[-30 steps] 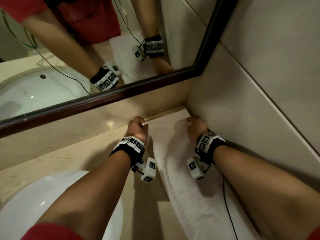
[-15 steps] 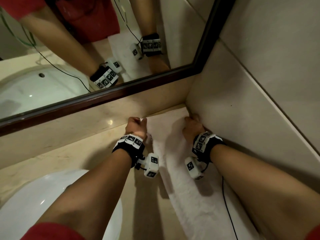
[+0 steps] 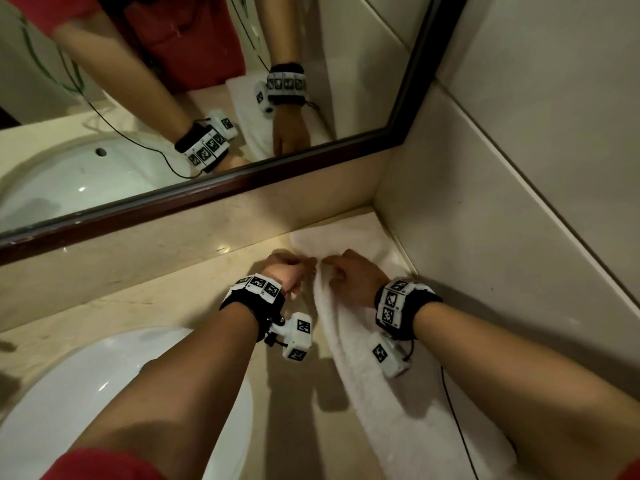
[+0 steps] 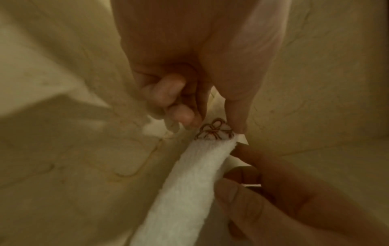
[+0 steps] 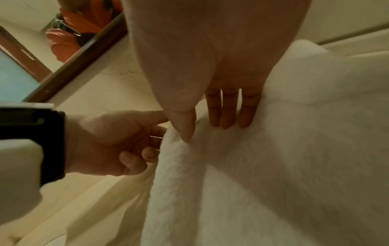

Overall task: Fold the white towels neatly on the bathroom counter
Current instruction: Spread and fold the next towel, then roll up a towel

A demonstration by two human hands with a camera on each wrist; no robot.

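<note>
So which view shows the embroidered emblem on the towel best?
The left wrist view: the brown looped emblem sits in clear view at the end of the towel's raised fold, beside the left hand's fingertips. In the head view the hands cover that spot, and the right wrist view shows only plain towel.

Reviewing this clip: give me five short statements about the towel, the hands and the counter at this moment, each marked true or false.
1. The white towel lies on the counter beside the side wall. True.
2. The left hand rests flat on the sink. False: it pinches the towel's left edge.
3. The right hand touches the towel. True.
4. The two hands are far apart. False: they nearly meet.
5. A brown embroidered motif shows at the towel edge held by the left hand. True.
</note>
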